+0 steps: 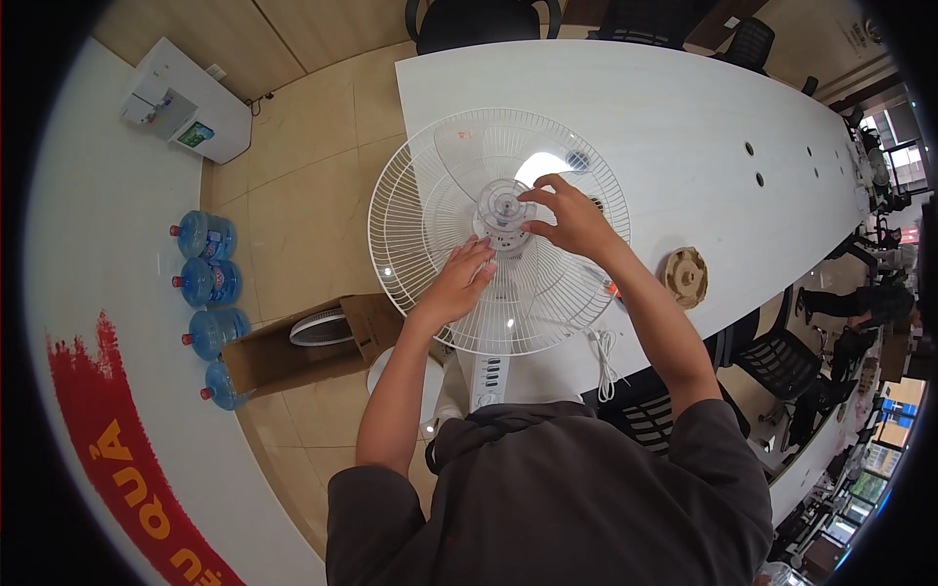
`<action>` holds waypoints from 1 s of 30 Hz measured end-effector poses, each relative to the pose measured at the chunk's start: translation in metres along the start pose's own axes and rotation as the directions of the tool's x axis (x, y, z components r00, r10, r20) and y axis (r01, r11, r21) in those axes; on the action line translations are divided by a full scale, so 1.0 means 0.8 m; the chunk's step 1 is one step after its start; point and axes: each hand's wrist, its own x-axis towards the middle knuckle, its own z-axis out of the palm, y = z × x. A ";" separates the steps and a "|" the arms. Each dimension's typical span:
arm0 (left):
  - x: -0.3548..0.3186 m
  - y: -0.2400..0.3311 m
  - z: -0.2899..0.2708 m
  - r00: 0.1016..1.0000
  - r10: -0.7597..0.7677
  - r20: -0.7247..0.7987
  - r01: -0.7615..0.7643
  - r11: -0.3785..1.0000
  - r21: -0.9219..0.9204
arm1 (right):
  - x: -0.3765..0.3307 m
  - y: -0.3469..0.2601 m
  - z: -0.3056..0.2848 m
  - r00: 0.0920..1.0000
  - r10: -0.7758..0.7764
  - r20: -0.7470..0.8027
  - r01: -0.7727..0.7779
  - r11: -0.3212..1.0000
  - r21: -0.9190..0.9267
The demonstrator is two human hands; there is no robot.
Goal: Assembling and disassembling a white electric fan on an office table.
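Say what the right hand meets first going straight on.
Probably the clear round fan hub; the right hand apparently has its fingertips at the hub's edge, though depth is unclear.

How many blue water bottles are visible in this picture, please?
4 in a row near the left wall: the top bottle, the second bottle, the third bottle, and the lowest bottle, partly behind the cardboard box. More may be hidden there.

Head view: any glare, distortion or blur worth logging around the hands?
In the head view, a bright glare patch shows within the fan guard's outline, by the right hand; in the head view, the white table's edges bow and the corners go black; in the head view, neither hand shows obvious blur.
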 end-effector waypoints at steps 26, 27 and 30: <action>-0.005 0.015 -0.004 0.999 -0.040 -0.011 0.040 0.999 -0.011 | -0.005 -0.004 0.012 1.000 0.015 -0.026 -0.014 0.998 0.059; -0.005 0.016 -0.005 0.999 -0.046 -0.009 0.046 0.999 -0.014 | -0.005 -0.005 0.011 1.000 0.017 -0.020 -0.016 0.998 0.062; -0.005 0.021 -0.006 0.999 -0.042 -0.016 0.042 0.999 -0.009 | -0.004 -0.006 0.008 1.000 0.020 -0.006 -0.020 0.998 0.058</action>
